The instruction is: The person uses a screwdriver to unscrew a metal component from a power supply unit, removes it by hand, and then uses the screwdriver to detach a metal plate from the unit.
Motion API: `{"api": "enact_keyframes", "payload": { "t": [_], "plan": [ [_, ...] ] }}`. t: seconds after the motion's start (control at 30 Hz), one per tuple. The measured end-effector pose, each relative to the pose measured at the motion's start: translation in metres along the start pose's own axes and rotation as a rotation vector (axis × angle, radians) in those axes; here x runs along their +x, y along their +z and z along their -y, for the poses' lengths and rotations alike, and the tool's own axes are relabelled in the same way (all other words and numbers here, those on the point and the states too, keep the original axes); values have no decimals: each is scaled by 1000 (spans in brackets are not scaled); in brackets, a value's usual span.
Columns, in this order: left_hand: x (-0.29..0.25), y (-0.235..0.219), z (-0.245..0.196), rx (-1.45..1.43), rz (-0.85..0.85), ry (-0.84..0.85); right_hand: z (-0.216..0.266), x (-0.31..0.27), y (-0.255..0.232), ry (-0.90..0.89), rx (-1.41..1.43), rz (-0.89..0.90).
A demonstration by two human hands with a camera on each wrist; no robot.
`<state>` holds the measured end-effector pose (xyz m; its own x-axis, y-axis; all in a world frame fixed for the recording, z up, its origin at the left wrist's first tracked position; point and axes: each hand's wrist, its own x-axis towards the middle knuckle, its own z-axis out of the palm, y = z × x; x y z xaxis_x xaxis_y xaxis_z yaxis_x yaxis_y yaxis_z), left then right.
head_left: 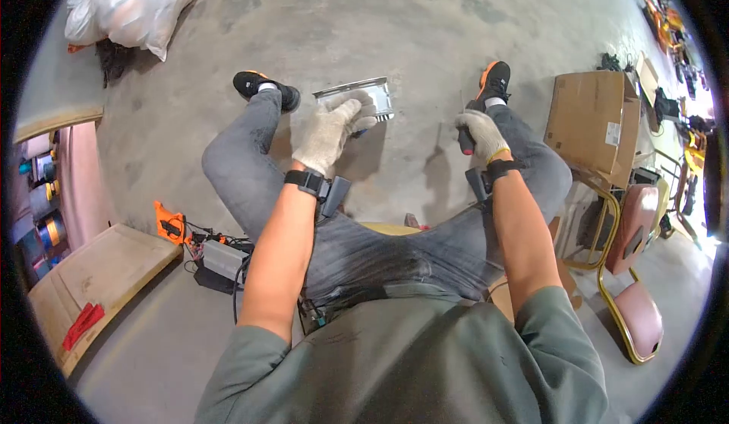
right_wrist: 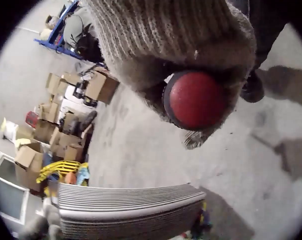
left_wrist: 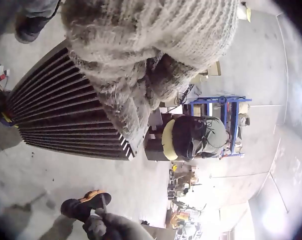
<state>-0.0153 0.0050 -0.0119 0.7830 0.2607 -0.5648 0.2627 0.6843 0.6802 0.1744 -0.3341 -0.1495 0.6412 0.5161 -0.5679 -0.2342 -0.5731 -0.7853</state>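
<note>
My left hand (head_left: 328,137), in a beige knit glove, grips a silver finned metal casing (head_left: 376,92) above the floor between the feet. Long parallel fins (left_wrist: 56,112) run along its outer side in the left wrist view. My gloved right hand (head_left: 486,132) holds a screwdriver (head_left: 465,142) apart from the casing, near the right knee. The round red end of the screwdriver handle (right_wrist: 197,100) faces the right wrist camera, and its thin shaft points away from me in the head view. Fingers of the left glove hide part of the casing.
A cardboard box (head_left: 585,116) and chairs (head_left: 638,318) stand on the right. White bags (head_left: 137,10) lie at the upper left. Beside the left leg are a grey metal box with cables (head_left: 224,257) and a tan board (head_left: 114,272) bearing a red cloth (head_left: 83,325).
</note>
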Motion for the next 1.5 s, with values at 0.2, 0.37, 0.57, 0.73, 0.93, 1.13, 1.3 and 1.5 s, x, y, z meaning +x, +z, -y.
{"api": "enact_keyframes", "payload": {
  "t": [0.2,0.37,0.57,0.73,0.93,1.13,1.3,1.5],
  "plan": [
    [-3,5,-4,3,-46,-6,-31,-6,24,-46,-439,114],
    [-3,10,-6,37,-86,-35,-34,25,48,436,-54,12],
    [-7,12,-9,103,-98,-27,-31,43,65,428,97,-49],
    [-9,15,-6,40,-108,-26,-36,51,72,464,61,-39],
    [-9,11,-3,87,-59,-14,-63,65,77,398,-20,-31],
    [-8,13,-5,92,-56,-15,-54,64,75,433,8,-53],
    [-10,14,-6,76,-62,-27,-47,62,76,464,60,-42],
    [-10,17,-7,121,-78,-36,-64,61,68,365,-79,-104]
  ]
}}
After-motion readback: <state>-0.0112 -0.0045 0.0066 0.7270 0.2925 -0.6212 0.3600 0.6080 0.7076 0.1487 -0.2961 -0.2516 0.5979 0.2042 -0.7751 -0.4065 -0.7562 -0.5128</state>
